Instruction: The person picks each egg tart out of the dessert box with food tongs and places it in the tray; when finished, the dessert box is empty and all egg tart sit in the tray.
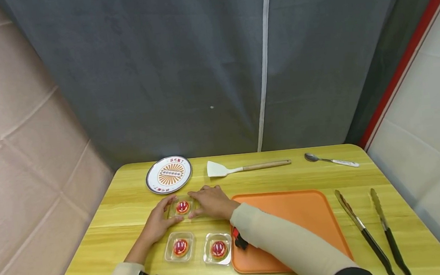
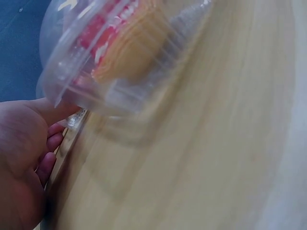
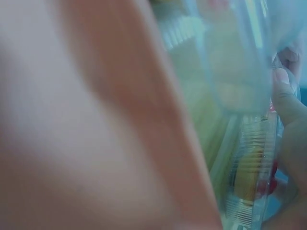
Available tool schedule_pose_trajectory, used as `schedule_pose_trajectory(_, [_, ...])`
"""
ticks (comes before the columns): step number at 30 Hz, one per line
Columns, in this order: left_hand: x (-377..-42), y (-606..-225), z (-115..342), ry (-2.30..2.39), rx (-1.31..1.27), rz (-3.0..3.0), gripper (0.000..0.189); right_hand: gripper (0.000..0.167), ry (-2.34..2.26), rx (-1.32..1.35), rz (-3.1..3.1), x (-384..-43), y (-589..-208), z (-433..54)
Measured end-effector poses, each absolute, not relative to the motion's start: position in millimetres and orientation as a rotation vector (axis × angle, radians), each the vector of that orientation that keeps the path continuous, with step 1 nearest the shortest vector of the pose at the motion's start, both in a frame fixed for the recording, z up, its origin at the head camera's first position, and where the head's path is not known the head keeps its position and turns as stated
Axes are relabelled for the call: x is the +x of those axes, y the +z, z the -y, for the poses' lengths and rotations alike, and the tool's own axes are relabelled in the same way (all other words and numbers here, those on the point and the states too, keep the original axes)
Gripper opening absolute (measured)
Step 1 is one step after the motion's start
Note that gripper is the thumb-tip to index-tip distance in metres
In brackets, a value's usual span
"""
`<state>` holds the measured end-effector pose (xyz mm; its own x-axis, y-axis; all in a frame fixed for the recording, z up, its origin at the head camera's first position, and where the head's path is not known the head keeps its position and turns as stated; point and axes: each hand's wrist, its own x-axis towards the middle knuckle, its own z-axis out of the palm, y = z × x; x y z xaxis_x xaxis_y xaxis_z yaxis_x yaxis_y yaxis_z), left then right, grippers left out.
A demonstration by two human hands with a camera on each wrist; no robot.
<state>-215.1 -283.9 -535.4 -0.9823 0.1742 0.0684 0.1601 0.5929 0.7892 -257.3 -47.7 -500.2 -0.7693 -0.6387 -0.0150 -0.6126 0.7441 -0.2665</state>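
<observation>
A clear plastic box with a red-topped tart (image 1: 182, 207) lies between both hands on the wooden table. My left hand (image 1: 160, 219) grips its left side, fingers at the far corner and thumb at the near one. From the right, my right hand (image 1: 211, 203) holds the same box, with the thumb on the near side and fingers beyond. In the right wrist view, that thumb (image 3: 285, 96) shows beside the box's ridged wall (image 3: 249, 177). Nearer me stand two similar boxed tarts, one on the left (image 1: 180, 247) and one on the right (image 1: 218, 249).
An orange tray (image 1: 289, 210) lies right of the boxes, under my right forearm. Behind are a patterned plate (image 1: 169, 174), a white spatula with wooden handle (image 1: 246, 167) and a spoon (image 1: 330, 160). Black-handled tongs (image 1: 370, 233) lie spread at the right.
</observation>
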Motion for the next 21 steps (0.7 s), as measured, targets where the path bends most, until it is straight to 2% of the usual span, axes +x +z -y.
schedule_pose_trajectory(11, [-215.9, -538.0, 283.7, 1.38, 0.306, -2.809, 0.079, 0.086, -0.421, -1.024, -2.79, -258.8, -498.8, 46.1])
schedule_pose_trajectory(21, [-215.9, -540.1, 283.6, 1.369, 0.315, -2.824, 0.078, 0.081, -0.434, -1.055, -2.762, -258.2, -496.9, 44.8])
